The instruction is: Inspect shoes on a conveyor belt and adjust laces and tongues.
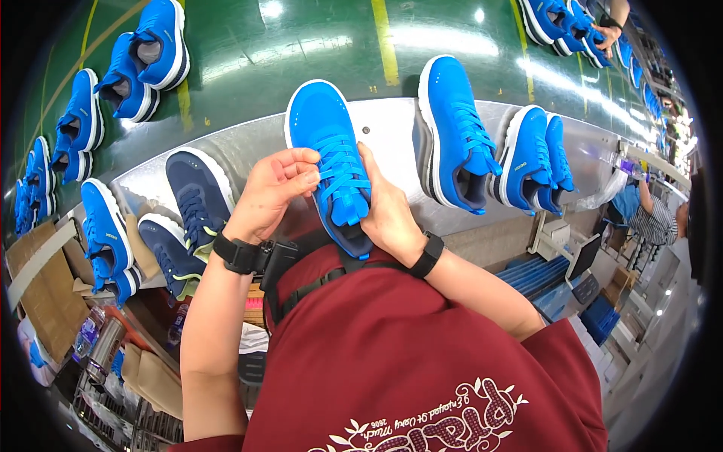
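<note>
A bright blue sneaker [320, 113] with a white sole is in front of me, toe pointing away. My right hand [390, 213] grips its right side near the heel. On the other side, my left hand [271, 192] pinches thumb and forefinger together at the left edge of the crossed blue shoelace [343, 167]; the bit between the fingertips is mostly hidden. To the right, another blue sneaker [454, 124] lies on the metal ledge. Two dark navy shoes, one [197, 188] nearer my left wrist, rest to the left.
The metal ledge [392, 124] borders a green belt [301, 38] carrying several blue sneakers [162, 45] at far left. More blue sneakers [527, 154] stand to the right. Another person's hand [606, 36] touches shoes at the far right. Cardboard [49, 301] and a metal flask [105, 343] are lower left.
</note>
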The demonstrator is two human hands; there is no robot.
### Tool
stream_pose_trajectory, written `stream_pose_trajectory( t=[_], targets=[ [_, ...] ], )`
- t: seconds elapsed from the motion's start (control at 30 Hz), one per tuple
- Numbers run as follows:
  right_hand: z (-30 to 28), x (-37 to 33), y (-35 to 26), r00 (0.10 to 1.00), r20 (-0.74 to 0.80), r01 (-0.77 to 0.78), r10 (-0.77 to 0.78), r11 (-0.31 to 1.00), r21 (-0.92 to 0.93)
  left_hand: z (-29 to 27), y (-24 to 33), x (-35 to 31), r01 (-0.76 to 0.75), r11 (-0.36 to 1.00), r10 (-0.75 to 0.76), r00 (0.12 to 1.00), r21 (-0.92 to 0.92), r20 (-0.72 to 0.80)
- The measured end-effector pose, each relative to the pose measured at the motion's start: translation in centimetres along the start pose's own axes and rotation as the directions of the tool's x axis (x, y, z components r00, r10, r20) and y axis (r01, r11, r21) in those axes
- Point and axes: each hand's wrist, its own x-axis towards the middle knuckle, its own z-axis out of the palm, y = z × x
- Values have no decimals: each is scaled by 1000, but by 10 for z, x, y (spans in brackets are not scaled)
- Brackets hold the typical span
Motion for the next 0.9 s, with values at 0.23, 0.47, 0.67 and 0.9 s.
stream_pose_trajectory(
  t=[0.23,0.47,0.67,0.9],
  targets=[
    [0,2,1,999,23,29,-30,999,38,-18,-8,-1,101,898,20,962,-427,271],
    [-1,2,-1,999,30,-24,24,1000,10,14,15,-28,-329,274,651,755,904,77],
    [-1,0,-5,1000,25,18,-17,1000,-22,38,-13,-41,-344,293,382,897,892,221],
    [-1,0,-6,1000,26,-14,14,1000,-11,34,-31,-53,-355,353,701,713,866,7]
  ],
)
